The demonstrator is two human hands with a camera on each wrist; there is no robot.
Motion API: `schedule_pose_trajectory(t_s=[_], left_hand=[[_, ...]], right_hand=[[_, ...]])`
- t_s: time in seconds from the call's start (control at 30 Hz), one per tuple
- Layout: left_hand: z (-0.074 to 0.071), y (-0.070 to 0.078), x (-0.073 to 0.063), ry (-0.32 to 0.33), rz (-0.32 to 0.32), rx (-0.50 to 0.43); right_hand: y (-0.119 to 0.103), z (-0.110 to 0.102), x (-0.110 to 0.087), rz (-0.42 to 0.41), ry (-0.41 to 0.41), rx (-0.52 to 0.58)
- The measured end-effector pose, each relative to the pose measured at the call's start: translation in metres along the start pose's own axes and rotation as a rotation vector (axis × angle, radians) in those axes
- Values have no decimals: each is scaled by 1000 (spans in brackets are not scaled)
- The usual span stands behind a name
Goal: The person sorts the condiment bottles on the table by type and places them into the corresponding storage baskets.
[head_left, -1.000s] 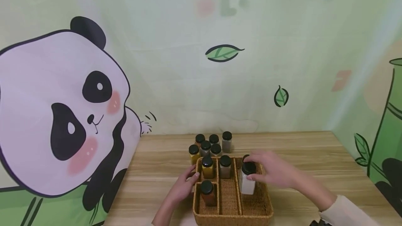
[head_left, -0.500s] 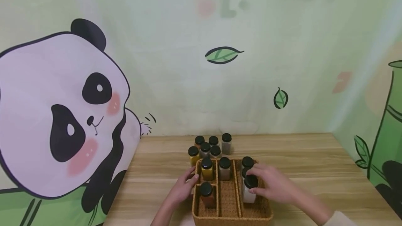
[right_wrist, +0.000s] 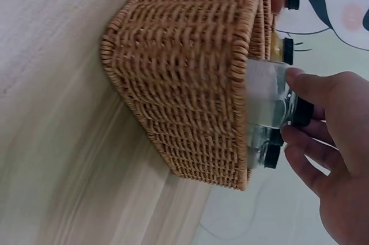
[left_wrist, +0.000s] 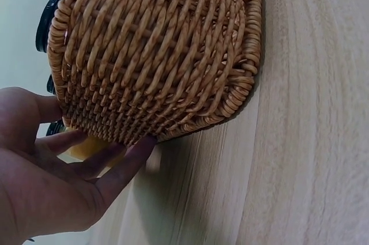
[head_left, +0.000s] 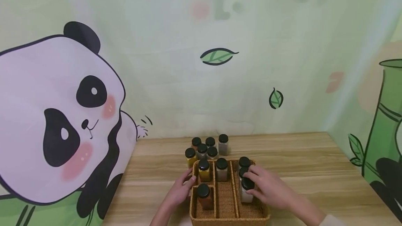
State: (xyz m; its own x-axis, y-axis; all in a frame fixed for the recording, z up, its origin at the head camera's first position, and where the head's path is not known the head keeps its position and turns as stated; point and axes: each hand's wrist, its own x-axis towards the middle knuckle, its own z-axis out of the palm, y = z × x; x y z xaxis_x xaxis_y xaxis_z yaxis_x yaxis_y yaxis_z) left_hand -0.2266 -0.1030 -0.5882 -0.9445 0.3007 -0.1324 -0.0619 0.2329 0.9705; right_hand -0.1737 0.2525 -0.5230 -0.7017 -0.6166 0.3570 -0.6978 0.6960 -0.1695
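Observation:
A wicker basket with compartments stands on the table, and my left hand holds its back left corner, thumb at the rim and fingers against the outer wall. My right hand pinches a clear spice jar with white contents near its black lid, inside the right compartment. Behind that jar, two more black-lidded jars stand in a row, partly covered. The left column holds a yellow spice jar at the back and a reddish-brown spice jar in front. A greyish spice jar stands in the middle compartment.
Several black-lidded spice jars are grouped on the wooden table just behind the basket, one yellow jar close to its back left corner. A panda-printed cloth rises at the table's back edge.
My right hand has lowered the white-filled jar into the right compartment and moved it toward the front, uncovering the jars behind it. My left hand stays at the basket's corner.

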Motion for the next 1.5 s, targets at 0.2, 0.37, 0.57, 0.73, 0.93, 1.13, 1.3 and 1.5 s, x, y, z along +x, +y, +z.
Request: schedule_pose_trajectory(t_s=[0.2,0.37,0.57,0.73,0.93,1.13,1.3,1.5], left_hand=[[-1,-2,-3,-4,-9,-3],[-1,-2,-4,-1,-32,-4],[-1,-1,-2,5,-15,12],[-2,-1,-3,9,-28,33],[-1,-2,-2,9,-22,26],[-1,-2,-2,2,-11,-3],[-1,-2,-3,4,-24,10],[-1,0,-1,15,-25,1]], right_hand=[[-3,10,-4,-56,58,-60],[-4,13,-9,-96,82,-86],[-4,18,-11,-37,101,-6],[-7,24,-13,73,101,76],[-11,28,-14,126,144,85],[-11,31,-15,163,136,88],[-14,32,-17,178,139,91],[-12,21,-16,211,146,114]])
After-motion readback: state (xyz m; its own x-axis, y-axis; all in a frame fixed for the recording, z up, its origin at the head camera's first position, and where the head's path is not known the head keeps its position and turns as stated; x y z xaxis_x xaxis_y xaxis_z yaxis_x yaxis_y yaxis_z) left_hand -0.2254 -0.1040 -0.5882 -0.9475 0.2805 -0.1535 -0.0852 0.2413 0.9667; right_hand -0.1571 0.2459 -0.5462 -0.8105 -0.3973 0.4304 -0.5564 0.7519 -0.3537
